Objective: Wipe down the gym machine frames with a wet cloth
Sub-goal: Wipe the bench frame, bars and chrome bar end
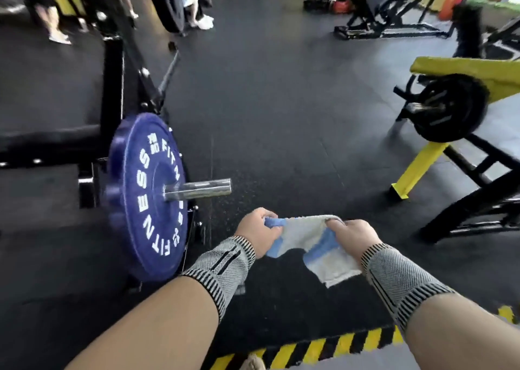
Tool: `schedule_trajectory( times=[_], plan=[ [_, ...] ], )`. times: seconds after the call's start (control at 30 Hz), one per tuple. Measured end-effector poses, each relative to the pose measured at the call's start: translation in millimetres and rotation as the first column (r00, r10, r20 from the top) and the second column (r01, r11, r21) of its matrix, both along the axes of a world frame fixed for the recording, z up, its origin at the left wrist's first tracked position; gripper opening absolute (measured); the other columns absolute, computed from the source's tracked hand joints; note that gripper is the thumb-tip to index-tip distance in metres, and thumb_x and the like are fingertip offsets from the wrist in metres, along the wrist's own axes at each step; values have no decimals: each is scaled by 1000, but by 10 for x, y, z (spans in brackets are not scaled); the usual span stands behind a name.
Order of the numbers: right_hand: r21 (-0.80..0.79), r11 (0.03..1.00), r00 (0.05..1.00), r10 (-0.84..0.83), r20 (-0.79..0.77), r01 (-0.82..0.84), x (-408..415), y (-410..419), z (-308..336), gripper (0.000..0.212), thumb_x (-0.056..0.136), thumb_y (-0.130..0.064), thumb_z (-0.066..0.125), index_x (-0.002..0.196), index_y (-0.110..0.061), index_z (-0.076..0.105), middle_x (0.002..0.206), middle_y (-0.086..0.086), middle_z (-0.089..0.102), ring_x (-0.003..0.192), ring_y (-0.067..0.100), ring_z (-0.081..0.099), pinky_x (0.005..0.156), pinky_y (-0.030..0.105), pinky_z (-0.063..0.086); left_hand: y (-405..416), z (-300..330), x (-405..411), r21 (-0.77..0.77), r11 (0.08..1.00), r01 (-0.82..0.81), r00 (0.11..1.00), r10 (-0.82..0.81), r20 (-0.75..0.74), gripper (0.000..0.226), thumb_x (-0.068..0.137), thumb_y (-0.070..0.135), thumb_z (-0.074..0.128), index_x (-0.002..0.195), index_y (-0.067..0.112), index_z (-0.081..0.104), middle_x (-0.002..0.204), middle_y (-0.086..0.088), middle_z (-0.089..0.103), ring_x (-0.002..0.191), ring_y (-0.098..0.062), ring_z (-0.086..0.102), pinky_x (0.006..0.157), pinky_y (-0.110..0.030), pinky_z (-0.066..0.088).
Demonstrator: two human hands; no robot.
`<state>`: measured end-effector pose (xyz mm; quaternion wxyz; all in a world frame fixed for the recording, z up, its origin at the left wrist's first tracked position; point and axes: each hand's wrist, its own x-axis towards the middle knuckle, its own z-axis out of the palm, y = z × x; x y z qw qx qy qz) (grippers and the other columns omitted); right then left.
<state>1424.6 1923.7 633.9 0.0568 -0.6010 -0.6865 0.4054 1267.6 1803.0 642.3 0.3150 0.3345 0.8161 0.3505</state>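
The dark rubber floor [281,102] fills most of your view, with a yellow-and-black striped edge [323,347] running across near your feet. To your left stands a black machine frame [111,93] carrying a big purple weight plate [146,198] marked "FITNESS" — a steel bar end [199,188] sticks out of its centre toward you. To your right sits a yellow and black machine [464,68] with a smaller black plate [450,108] hung on it. Far back on the left, other people's legs and shoes show, blurred.

In front of you, above the floor and between the two machines, you hold the cloth [309,240] — white with blue bands — stretched between both hands and touching neither frame. Your left hand [257,233] has its fingers curled round the cloth's left end; your right hand [353,236] pinches the right end, and a loose flap hangs below it. Both wrists wear grey knitted bands with black stripes [225,265].
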Motion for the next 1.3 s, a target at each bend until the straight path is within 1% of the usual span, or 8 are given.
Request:
schedule_trajectory(
  times=[0.27, 0.47, 0.6, 0.73, 0.93, 1.1, 1.23, 1.3],
  plan=[
    [104, 908, 913, 401, 67, -406, -1453, -13, 154, 26, 87, -21, 60, 62, -16, 53, 55, 0, 44, 57, 21, 44, 51, 25, 34, -390, -259, -1085, -197, 927, -320, 943, 292, -158, 28, 99, 22, 45, 97, 4, 66, 101, -20, 67, 99, -33, 61, 75, -33, 43],
    [326, 747, 782, 623, -38, -579, -2640, -66, 473, 21, 82, -7, 55, 78, -25, 65, 72, 1, 65, 71, 22, 60, 62, 28, 48, -548, -185, -1421, 223, 711, -667, 684, 703, -194, 21, 100, 19, 41, 114, 12, 57, 113, -10, 59, 105, -29, 55, 89, -37, 41],
    [368, 625, 650, 757, -68, -688, -3336, -90, 533, 21, 82, -7, 56, 81, -25, 65, 78, 0, 67, 75, 24, 63, 70, 30, 52, -509, -364, -1497, 307, 733, -607, 624, 678, -387, 17, 91, 1, 51, 105, 8, 56, 112, -10, 53, 101, -30, 52, 84, -37, 39],
    [332, 469, 523, 847, 95, -819, -3710, -66, 159, 23, 85, -7, 54, 94, -19, 72, 89, 2, 69, 88, 23, 63, 81, 29, 50, -362, -714, -1561, 11, 807, -590, 720, 533, -444, 28, 88, 2, 52, 112, 15, 48, 121, -3, 45, 99, -20, 53, 75, -26, 36],
    [188, 119, 161, 960, 229, -975, -4067, 235, -492, 21, 86, -13, 51, 93, -18, 70, 97, 0, 68, 96, 24, 62, 74, 22, 41, 99, -1019, -1775, -164, 576, -801, 599, 760, -253, 27, 88, 7, 54, 112, 12, 46, 125, -8, 48, 107, -27, 54, 88, -34, 39],
    [241, 374, 335, 924, -186, -896, -4387, 345, -501, 18, 85, -9, 54, 93, -17, 68, 82, -1, 64, 77, 17, 56, 61, 15, 35, 404, -895, -1906, 16, 124, -992, 118, 972, -206, 17, 86, -1, 47, 97, 13, 48, 101, -14, 56, 86, -31, 52, 78, -34, 36],
    [131, 2, -15, 991, -130, -991, -4366, 387, -756, 19, 86, -6, 56, 95, -20, 67, 84, -1, 61, 78, 15, 53, 66, 18, 36, 620, -990, -1811, -91, 143, -986, 163, 945, -285, 28, 88, -5, 44, 115, 2, 48, 122, -17, 45, 103, -32, 46, 86, -29, 30],
    [87, -39, -51, 988, -143, -995, -4302, 481, -846, 25, 83, -2, 55, 98, -16, 69, 90, 4, 67, 82, 18, 56, 70, 20, 37, 696, -1062, -1743, -147, 172, -974, 209, 933, -294, 35, 86, -5, 44, 121, -1, 47, 126, -19, 45, 113, -33, 44, 90, -30, 29]
  ],
)
